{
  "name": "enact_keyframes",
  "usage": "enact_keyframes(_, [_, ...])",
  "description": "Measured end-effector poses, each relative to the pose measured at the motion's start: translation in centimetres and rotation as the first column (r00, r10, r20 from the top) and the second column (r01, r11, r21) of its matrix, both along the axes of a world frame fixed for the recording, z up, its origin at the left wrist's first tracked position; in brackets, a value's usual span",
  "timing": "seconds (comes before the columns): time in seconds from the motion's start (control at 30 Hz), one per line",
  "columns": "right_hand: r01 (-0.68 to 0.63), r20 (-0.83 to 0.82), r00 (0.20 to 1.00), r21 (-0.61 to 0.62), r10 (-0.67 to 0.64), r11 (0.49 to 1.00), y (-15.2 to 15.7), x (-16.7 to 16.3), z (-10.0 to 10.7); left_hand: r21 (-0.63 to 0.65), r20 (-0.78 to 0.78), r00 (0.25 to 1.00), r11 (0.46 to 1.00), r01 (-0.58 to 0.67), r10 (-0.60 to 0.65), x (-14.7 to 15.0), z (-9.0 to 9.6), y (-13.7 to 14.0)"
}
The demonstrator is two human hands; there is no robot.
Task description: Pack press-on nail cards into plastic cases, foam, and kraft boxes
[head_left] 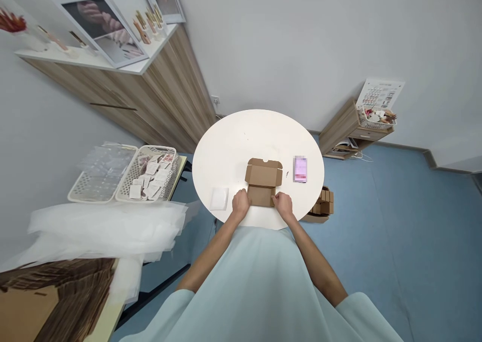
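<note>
A small brown cardboard box (262, 196) lies on the round white table (259, 131), its flap lid (263, 175) folded back away from me. My left hand (241, 204) is closed at the box's left side wall. At the right side my right hand (283, 204) pinches the edge of the box near the front corner. The inside of the box shows bare cardboard. Left of my left hand lies a flat white packet (219, 199). A pinkish item with a blurred face (300, 169) rests to the right of the lid.
On a side table at left stand white baskets, one with small white cards (152, 176), one with clear bags (107, 174). White film sheets (109, 229) and stacked flat cardboard (71, 292) lie nearer. Folded boxes (322, 204) sit below the table's right edge.
</note>
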State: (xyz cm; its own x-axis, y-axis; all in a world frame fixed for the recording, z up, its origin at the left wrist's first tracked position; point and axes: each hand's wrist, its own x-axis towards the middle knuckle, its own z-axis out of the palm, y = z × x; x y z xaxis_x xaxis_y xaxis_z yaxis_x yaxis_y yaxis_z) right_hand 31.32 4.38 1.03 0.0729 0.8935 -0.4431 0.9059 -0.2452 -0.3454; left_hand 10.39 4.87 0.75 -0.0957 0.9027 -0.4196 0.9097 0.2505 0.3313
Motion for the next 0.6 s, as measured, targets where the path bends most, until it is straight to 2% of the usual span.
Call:
enact_keyframes(0.1, [-0.066, 0.147, 0.987, -0.027, 0.070, 0.997, 0.4, -0.8, 0.3, 0.013, -0.002, 1.000, 1.000, 0.005, -0.005, -0.1, -0.2, -0.1])
enact_keyframes(0.17, [-0.086, 0.186, 0.978, -0.035, 0.091, 0.996, 0.6, -1.3, 0.4, 0.018, -0.006, 1.000, 1.000, 0.009, -0.009, -0.2, -0.4, -0.2])
enact_keyframes(0.5, [-0.084, 0.187, 0.978, -0.044, 0.091, 0.996, 0.6, -1.4, 0.8, 0.004, 0.017, 1.000, 1.000, -0.001, 0.001, -0.2, -0.7, -1.4])
enact_keyframes(0.6, [-0.059, 0.172, 0.983, -0.028, 0.063, 0.998, -0.2, -0.8, 1.4, 0.070, 0.071, 0.996, 0.996, -0.052, 0.047, -1.5, -0.7, -2.5])
